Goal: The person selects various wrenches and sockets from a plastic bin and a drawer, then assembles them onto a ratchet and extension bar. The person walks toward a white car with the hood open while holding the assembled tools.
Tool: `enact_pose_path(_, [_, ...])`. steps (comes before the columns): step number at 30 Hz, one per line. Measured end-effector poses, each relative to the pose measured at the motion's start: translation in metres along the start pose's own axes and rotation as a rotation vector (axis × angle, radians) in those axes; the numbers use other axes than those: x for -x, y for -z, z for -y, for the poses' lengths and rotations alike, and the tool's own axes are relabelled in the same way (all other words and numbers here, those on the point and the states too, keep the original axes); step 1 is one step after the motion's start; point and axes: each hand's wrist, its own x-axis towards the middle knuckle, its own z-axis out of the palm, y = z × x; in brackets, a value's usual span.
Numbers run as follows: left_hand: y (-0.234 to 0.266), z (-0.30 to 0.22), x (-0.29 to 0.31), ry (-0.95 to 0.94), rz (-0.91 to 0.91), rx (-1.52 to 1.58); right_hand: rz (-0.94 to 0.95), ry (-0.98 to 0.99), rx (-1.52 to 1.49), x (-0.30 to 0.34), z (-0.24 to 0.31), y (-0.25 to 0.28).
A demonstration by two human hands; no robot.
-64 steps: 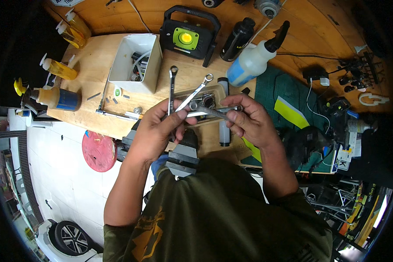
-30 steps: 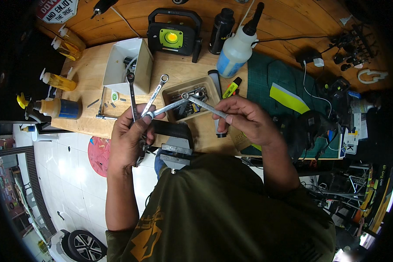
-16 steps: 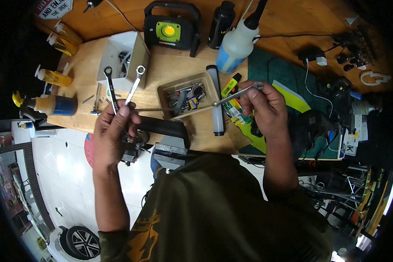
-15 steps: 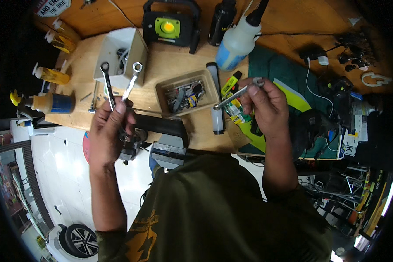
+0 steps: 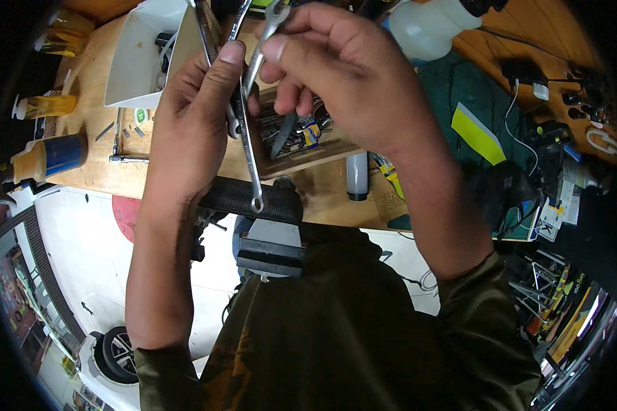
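My left hand [image 5: 192,113] is closed around metal wrenches. One long wrench [image 5: 247,154] slants down past my fingers to a ring end above the bench. Another wrench shaft [image 5: 206,33] rises above my thumb, its top cut off by the picture edge. My right hand [image 5: 353,79] pinches a silver combination wrench [image 5: 256,65], open end upward, close beside the wrenches in my left hand. Whether they touch is unclear. Behind both hands, partly hidden, sits a tan bin [image 5: 322,162] of small metal parts.
A white bin [image 5: 125,72] stands at back left, near a ratchet handle [image 5: 129,159]. Below my hands is a bench vise [image 5: 271,250]. A grey tube [image 5: 357,179] lies right of the tan bin. A translucent bottle [image 5: 428,31] and green mat [image 5: 442,96] are at right.
Both hands have come together and appear larger, higher in view. My right hand has brought its wrench leftward, beside those in my left hand. The view has shifted slightly.
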Motion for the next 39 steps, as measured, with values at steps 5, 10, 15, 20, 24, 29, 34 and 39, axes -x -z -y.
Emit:
enact_pose_path(5, [0.03, 0.008, -0.011, 0.143, -0.031, 0.247, 0.425, -0.195, 0.674, 0.015, -0.03, 0.028])
enact_pose_path(10, [0.036, 0.007, -0.022, 0.116, -0.033, 0.334, 0.733, 0.13, 1.362, 0.02, -0.052, 0.01])
enact_pose_path(15, [0.03, 0.005, -0.018, 0.111, -0.079, 0.212, 0.912, 0.044, 1.309, 0.003, -0.059, 0.009])
enact_pose_path(20, [0.031, 0.006, -0.02, 0.133, -0.075, 0.187, 0.995, -0.082, 1.242, -0.005, -0.065, 0.011])
enact_pose_path(24, [0.032, 0.008, -0.02, 0.154, -0.08, 0.206, 1.097, -0.287, 1.166, -0.008, -0.06, 0.003])
enact_pose_path(29, [0.033, 0.006, -0.02, 0.155, -0.076, 0.186, 1.055, -0.325, 1.022, -0.011, -0.068, 0.003])
enact_pose_path(34, [0.032, 0.008, -0.022, 0.151, -0.11, 0.155, 1.194, -0.356, 1.094, -0.016, -0.069, 0.002])
enact_pose_path(39, [0.035, 0.009, -0.023, 0.149, -0.135, 0.173, 1.057, -0.589, 0.724, -0.036, -0.031, 0.017])
